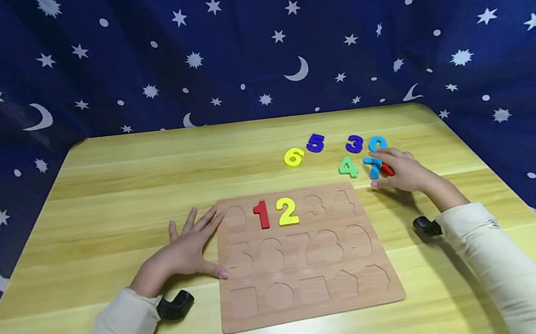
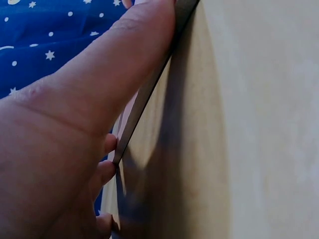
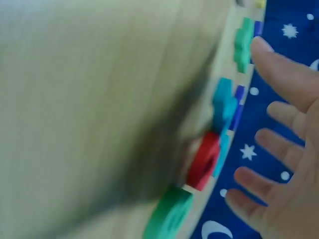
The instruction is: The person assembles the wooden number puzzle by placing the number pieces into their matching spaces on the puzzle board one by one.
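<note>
One wooden puzzle board lies on the desk, nearest the person, with three rows of cut-out slots. Two number pieces sit in its top row: a red 1 and a yellow 2, side by side. The other slots of the board show bare wood.

The left hand lies flat on the desk at the board's left edge, fingers spread and straight, the tips touching the board's rim. The left wrist view shows the thumb lying along that thin edge. It holds nothing.

Beyond the board's top right corner lie the loose pieces. Seven can be counted: a green 4, a light blue 7, a red piece, a dark blue 3, a light blue 0, then further left a purple 5 and a yellow 6. The red piece is partly hidden under the right hand, so its number cannot be read.

That right hand hovers over the cluster, just right of the board's far corner, fingers relaxed and slightly apart, over the 7 and the red piece; the right wrist view is blurred, and whether they touch cannot be told. The hand blocks part of the 7.

Behind the desk hangs one dark blue cloth with white stars and moons.
</note>
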{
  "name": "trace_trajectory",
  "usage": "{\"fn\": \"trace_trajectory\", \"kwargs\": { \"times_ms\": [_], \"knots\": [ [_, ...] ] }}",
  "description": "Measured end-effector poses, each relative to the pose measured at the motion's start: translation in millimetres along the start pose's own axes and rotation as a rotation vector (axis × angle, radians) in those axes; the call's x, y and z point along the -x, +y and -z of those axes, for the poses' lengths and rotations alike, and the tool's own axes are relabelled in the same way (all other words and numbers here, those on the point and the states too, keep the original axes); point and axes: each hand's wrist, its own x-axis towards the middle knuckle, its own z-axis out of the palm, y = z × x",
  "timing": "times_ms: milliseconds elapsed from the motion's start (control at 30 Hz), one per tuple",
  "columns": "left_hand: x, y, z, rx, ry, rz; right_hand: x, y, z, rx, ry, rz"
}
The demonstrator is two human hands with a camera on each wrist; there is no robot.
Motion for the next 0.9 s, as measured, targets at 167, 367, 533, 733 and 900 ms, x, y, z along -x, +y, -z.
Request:
{"fn": "trace_trajectory", "kwargs": {
  "times_ms": [167, 367, 533, 733, 900],
  "knots": [
    [-0.8, -2.2, 2.3, 0.004, 0.03, 0.001, -20.4, 5.4, 0.0, -0.028, -0.019, 0.015],
    [-0.7, -1.9, 1.0, -0.011, 0.019, 0.004, -38.2, 22.3, 5.3, -0.016, -0.033, -0.116],
    [1.0, -0.1, -1.1, -0.001, 0.006, 0.003, -56.6, 33.6, 7.9, -0.036, -0.046, -0.146],
    [0.6, 0.5, -3.6, -0.008, -0.013, 0.006, -81.1, 37.4, 0.1, 0.0, -0.097, -0.178],
    [-0.6, -0.3, -3.4, -0.011, -0.012, 0.016, -80.1, 28.4, -1.6, 0.028, -0.052, -0.173]
  ]
}}
